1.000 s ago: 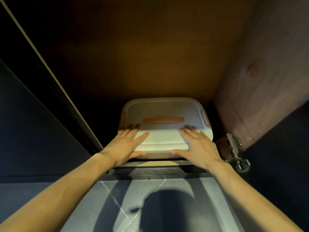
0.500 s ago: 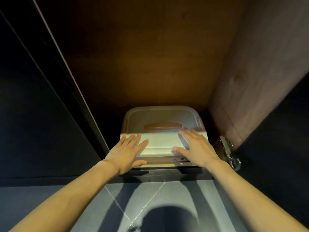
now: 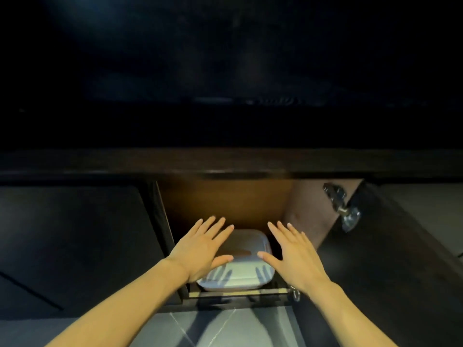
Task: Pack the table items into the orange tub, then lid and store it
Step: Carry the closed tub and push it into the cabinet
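The tub (image 3: 246,276), closed under its pale lid with an orange handle strip (image 3: 242,252), sits on the floor of a low cabinet compartment. My left hand (image 3: 201,249) hovers above its left side, fingers spread, holding nothing. My right hand (image 3: 293,255) hovers above its right side, also spread and empty. Both hands cast finger shadows on the lid's near part, so they are lifted off it. The orange body of the tub is hidden under the lid.
The cabinet (image 3: 225,204) has a brown back wall and a dark top edge (image 3: 225,161) overhead. Its door (image 3: 400,246) stands swung out at the right, with metal hinges (image 3: 343,206). A dark panel (image 3: 75,246) flanks the left. Grey tiled floor (image 3: 225,329) lies below.
Both hands have lifted off the lid and drawn back with fingers spread. The view has pulled away and up, so the tub looks smaller and the cabinet's top edge shows.
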A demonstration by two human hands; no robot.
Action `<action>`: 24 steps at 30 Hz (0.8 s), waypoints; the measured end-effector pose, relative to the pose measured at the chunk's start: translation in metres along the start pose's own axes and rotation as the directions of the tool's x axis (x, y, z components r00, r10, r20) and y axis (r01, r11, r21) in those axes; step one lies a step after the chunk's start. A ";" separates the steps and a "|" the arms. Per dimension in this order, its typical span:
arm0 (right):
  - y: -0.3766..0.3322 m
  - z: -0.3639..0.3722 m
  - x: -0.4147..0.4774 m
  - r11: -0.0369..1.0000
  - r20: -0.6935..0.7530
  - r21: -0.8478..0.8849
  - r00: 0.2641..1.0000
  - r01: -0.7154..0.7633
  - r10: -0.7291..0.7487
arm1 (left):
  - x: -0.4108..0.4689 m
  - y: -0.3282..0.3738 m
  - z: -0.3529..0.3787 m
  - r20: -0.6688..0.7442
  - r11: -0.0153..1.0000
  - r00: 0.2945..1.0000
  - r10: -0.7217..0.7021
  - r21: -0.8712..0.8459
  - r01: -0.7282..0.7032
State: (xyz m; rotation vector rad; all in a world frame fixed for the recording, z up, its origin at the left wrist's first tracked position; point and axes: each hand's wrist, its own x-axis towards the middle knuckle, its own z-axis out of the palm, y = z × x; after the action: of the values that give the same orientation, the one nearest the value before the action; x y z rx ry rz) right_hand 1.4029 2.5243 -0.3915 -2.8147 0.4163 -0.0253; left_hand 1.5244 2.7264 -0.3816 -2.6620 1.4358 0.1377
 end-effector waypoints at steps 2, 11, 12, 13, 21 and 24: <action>-0.017 -0.050 -0.019 1.000 -0.027 -0.001 0.999 -0.016 0.016 | -0.024 0.005 -0.052 0.015 1.000 1.000 0.021 -0.004 -0.021; -0.059 -0.230 -0.086 0.997 -0.070 -0.066 0.997 -0.029 0.024 | -0.102 0.036 -0.225 0.025 0.997 0.998 0.064 0.045 -0.065; -0.056 -0.243 -0.094 0.996 -0.072 -0.080 0.997 -0.041 0.035 | -0.105 0.041 -0.239 0.004 0.997 0.999 0.051 0.060 -0.051; -0.052 -0.253 -0.101 0.994 -0.074 -0.093 0.996 -0.054 0.047 | -0.107 0.046 -0.251 -0.017 0.997 0.999 0.035 0.070 -0.034; 0.015 -0.259 -0.167 0.935 0.117 -0.065 0.928 -0.348 0.353 | -0.093 0.091 -0.286 -0.092 0.995 0.992 -0.088 0.032 0.091; 0.038 -0.238 -0.186 0.867 0.286 0.003 0.831 -0.498 0.477 | -0.079 0.101 -0.281 -0.074 0.995 0.993 -0.094 0.013 0.095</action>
State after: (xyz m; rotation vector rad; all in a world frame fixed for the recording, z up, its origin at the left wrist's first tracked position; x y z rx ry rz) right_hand 1.1999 2.4743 -0.1705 -2.4975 1.0250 0.4466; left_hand 1.4041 2.6966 -0.0983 -2.7421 1.3214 0.0207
